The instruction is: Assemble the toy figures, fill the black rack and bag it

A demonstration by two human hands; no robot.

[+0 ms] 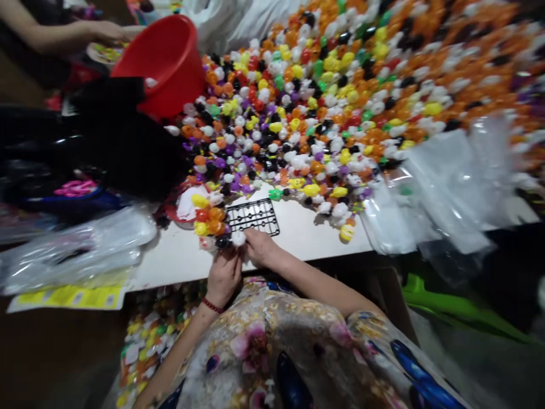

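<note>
A black plastic grid frame (259, 217) lies on the white tabletop. Small plastic figures in yellow, red, orange, black and white sit in rows along its left side, such as an orange one (217, 214). My right hand (259, 248) is closed at the frame's front edge, its fingertips against a white figure (238, 238). Just below that figure is my left hand (223, 276), a red bracelet at the wrist. Its fingers are pressed together near the front row, and what they pinch is hidden.
A large heap of small figures (293, 113) covers the table's back and right. Clear plastic bags (447, 187) lie at right, more bags (80, 244) at left. A red bucket (170, 68) stands at back left, near another person's arm (63, 37). A red-rimmed dish (185, 207) sits beside the frame.
</note>
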